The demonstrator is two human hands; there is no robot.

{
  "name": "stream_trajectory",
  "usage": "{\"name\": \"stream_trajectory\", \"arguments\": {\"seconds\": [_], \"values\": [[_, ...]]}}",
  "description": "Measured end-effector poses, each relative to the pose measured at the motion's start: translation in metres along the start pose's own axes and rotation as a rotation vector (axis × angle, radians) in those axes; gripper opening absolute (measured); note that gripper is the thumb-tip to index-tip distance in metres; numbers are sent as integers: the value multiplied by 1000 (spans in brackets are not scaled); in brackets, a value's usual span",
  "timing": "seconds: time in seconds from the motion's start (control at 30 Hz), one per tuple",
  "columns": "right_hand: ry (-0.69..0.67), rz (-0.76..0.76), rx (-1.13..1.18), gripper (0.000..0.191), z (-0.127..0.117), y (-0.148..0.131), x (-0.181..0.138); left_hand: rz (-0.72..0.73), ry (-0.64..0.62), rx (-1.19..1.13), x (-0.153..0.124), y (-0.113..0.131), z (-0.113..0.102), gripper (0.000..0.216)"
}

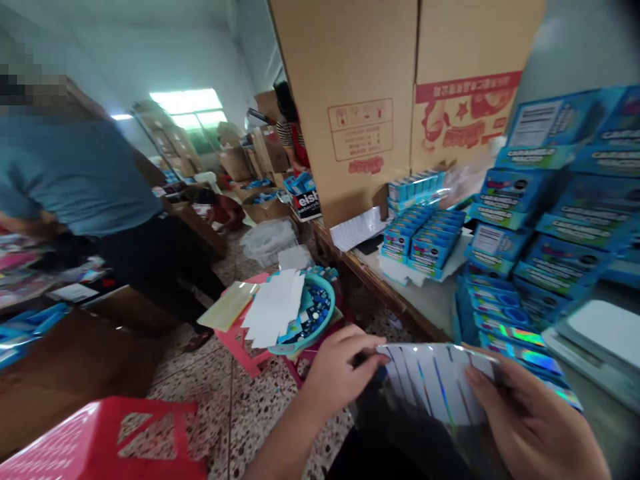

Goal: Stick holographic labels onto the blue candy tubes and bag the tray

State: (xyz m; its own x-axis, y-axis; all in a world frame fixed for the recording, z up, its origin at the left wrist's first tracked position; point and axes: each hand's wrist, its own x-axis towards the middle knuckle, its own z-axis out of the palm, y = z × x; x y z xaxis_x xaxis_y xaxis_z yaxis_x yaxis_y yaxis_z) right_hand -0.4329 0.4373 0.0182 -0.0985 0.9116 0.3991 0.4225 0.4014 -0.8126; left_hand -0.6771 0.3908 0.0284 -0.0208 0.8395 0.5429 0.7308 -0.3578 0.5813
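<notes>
My left hand (343,367) pinches the left end of a pack (430,380) wrapped in shiny clear film, its thumb and fingers closed at the corner. Around the right end my right hand (530,413) is closed, thumb across the face. The pack shows a row of white panels with dark and rainbow-glinting strips between them; its exact contents are unclear. Just beyond my right hand lie blue packets with a holographic sheen (525,347), beside stacked blue caramelo boxes (510,193).
A turquoise basin (327,313) with small blue pieces and white cards (275,303) sits on stools to the left. Blue display boxes (435,243) and a white scale-like device (605,340) stand on the table (425,303). A red stool (95,440) and a person (85,173) are at left.
</notes>
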Motion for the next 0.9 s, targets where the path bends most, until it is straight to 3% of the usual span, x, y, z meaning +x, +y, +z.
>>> {"name": "stream_trajectory", "arguments": {"seconds": [0.07,0.13,0.23,0.3,0.37,0.43,0.57,0.63,0.73,0.9], "values": [[-14,0,-19,29,-4,-7,5,-130,-148,-49,7,2,-7,11],[58,-67,-59,34,-7,-15,7,-173,-258,-54,12,3,-13,11],[132,-381,-193,44,-9,-34,5,-140,-358,-3,16,5,-23,15],[43,-608,-312,45,-7,-51,1,-99,-439,31,16,10,-28,17],[-117,-717,-371,39,0,-65,-2,-31,-497,19,16,16,-32,17],[-238,-707,-372,32,9,-72,-3,31,-468,-46,14,21,-35,15],[-395,-592,-278,22,21,-71,0,28,-211,-155,7,21,-37,17],[-463,-536,-182,17,22,-69,2,133,-134,-202,5,17,-37,17],[-496,-418,-64,16,19,-68,1,365,-128,-188,3,10,-34,16],[-467,-276,41,20,18,-65,-2,462,-88,-7,-2,7,-27,28]]}}
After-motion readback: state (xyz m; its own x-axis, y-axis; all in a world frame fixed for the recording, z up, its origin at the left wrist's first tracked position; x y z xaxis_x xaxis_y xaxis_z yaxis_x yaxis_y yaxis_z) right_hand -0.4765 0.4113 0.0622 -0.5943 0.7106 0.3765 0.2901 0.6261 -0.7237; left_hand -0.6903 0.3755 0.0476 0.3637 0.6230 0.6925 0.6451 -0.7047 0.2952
